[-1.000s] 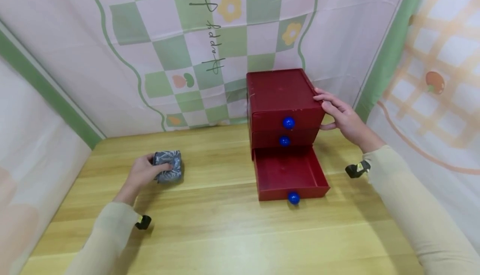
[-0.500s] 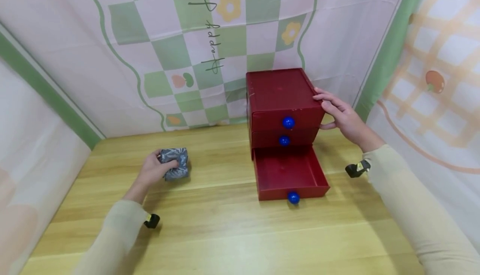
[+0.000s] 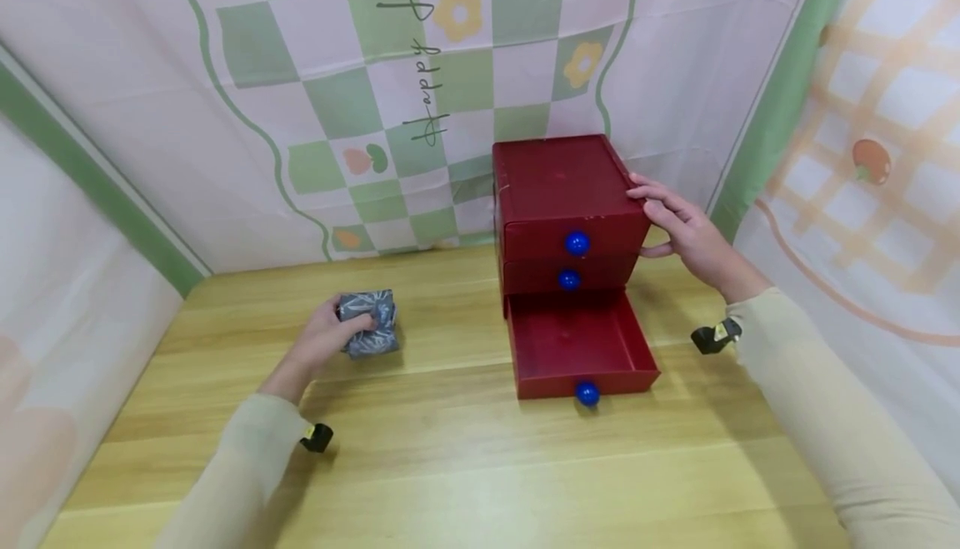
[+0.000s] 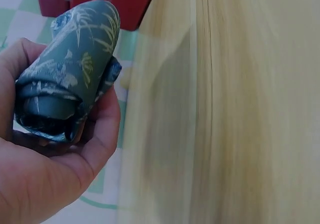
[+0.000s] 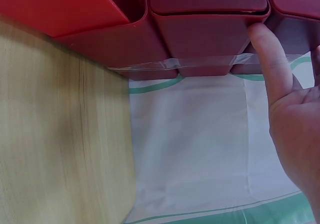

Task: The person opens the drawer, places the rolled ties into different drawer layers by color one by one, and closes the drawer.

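Note:
My left hand (image 3: 325, 339) grips a folded grey-blue bundle (image 3: 380, 334) with a pale leaf pattern, thumb across its top. In the left wrist view the bundle (image 4: 75, 66) looks rolled and soft, like fabric; its exact kind is unclear. It appears held above the table, with a shadow beside it. A dark red drawer cabinet (image 3: 558, 178) stands to the right. Its bottom drawer (image 3: 588, 386) is pulled out with nothing inside. My right hand (image 3: 690, 237) rests against the cabinet's right side and top edge, fingers fairly straight; one finger (image 5: 272, 59) touches the side in the right wrist view.
Blue round knobs (image 3: 577, 243) stick out from the drawer fronts. Clear tape (image 5: 172, 64) runs along the cabinet's side. Patterned curtains (image 3: 315, 116) border the wooden table (image 3: 450, 466) at the back and both sides.
My left hand has moved to the right and slightly away from me with the bundle, closer to the cabinet. The right hand and the drawers have stayed put.

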Demonstrator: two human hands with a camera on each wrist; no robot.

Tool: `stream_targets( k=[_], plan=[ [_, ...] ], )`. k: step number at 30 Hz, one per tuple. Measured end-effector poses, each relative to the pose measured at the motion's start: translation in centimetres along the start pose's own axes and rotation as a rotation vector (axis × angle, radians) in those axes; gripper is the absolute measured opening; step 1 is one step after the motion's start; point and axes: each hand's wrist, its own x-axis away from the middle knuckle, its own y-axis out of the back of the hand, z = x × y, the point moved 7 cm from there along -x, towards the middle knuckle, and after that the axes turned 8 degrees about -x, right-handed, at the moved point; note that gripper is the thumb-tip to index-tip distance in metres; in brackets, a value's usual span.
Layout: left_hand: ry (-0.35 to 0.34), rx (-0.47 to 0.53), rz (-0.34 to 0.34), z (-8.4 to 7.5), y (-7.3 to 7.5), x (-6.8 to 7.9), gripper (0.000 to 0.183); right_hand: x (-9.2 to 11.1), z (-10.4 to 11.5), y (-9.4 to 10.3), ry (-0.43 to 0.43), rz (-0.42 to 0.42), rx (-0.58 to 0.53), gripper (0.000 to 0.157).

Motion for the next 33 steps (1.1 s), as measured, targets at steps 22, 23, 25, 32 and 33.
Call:
stream_targets(
  k=[22, 23, 25, 32, 33],
  plan=[
    [-0.119, -0.001, 0.292, -4.2, -4.9, 2.8, 0.066, 0.0, 0.0, 0.0, 0.003, -0.008, -0.003, 0.035],
    [-0.12, -0.003, 0.294, -4.2, -5.1, 2.8, 0.066, 0.0, 0.0, 0.0, 0.003, -0.008, -0.004, 0.035],
    [-0.119, -0.003, 0.294, -4.3, -5.2, 2.9, 0.066, 0.0, 0.0, 0.0, 0.003, -0.007, -0.004, 0.036],
    [-0.129, 0.027, 0.316, -4.9, -6.1, 3.0, 0.065, 0.1, 0.1, -0.1, 0.001, -0.014, -0.018, 0.035],
    [-0.124, 0.034, 0.319, -4.9, -6.2, 3.0, 0.065, 0.1, 0.1, -0.1, 0.001, -0.014, -0.017, 0.035]
  ],
)
